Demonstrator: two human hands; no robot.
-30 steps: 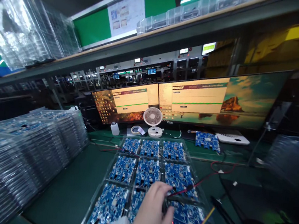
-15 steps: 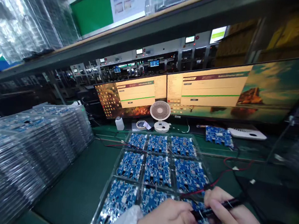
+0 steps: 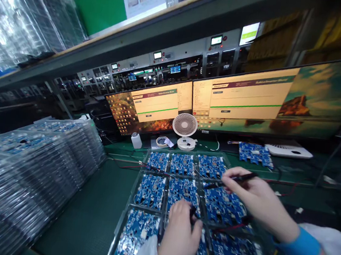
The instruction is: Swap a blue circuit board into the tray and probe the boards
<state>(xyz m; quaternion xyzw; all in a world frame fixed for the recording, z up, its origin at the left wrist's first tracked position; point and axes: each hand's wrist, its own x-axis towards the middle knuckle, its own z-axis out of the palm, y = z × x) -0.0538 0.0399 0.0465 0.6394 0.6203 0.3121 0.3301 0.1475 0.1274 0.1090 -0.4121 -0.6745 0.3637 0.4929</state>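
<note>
two hands over a clear tray (image 3: 140,181) of blue circuit boards (image 3: 151,190).
left hand (image 3: 181,236) presses down on the middle board of the tray, fingers curled round a dark probe tip. right hand (image 3: 254,195) pinches a black probe (image 3: 238,178) like a pen, tip hovering over the far right board. red lead (image 3: 229,228) trails between them; white desk fan (image 3: 184,130) sits behind, under the monitors (image 3: 240,98).

Dim scene, lit mostly by the bright monitors (image 3: 240,102). Glare flares on the stacked trays (image 3: 32,15) at left. Edges bend and blur; corners darken.
</note>
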